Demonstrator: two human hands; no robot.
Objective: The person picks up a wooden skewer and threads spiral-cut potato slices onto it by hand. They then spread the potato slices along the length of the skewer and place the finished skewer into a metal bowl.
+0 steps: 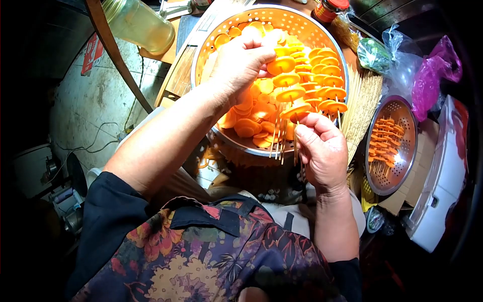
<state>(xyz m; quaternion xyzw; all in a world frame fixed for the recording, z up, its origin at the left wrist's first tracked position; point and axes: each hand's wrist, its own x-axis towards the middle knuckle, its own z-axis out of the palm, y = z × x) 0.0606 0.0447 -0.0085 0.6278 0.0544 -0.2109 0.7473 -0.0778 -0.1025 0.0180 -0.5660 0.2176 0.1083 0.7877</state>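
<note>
Glass, faintly yellow, forms the jar [138, 22] that sits tilted at the upper left, above a grey floor. Just to its right stands a large metal colander [302, 20], its perforated wall glowing orange from the loose slices [251, 126] heaped in it.

The left hand [241, 60] reaches over the colander's middle with its fingers curled together, pinching an orange slice [280, 64] at the upper end of a skewer [291, 93]. That skewer runs down and slightly right over the heap, already carrying several slices spaced along it. Its lower end is held by the right hand [322, 151], which is closed at the colander's near rim, thumb and fingers pressed on the stick. A few more thin sticks hang below the rim beside this hand.

On the colander's right side lie rows of filled skewers [327, 75]. Beyond its rim rests a bundle of bare sticks [365, 98], then a small colander [387, 186] holding more filled sticks [385, 138]. Above it lie a clear bag [397, 65] and a magenta bag [435, 73]; a white box [443, 186] stands at the far right.
</note>
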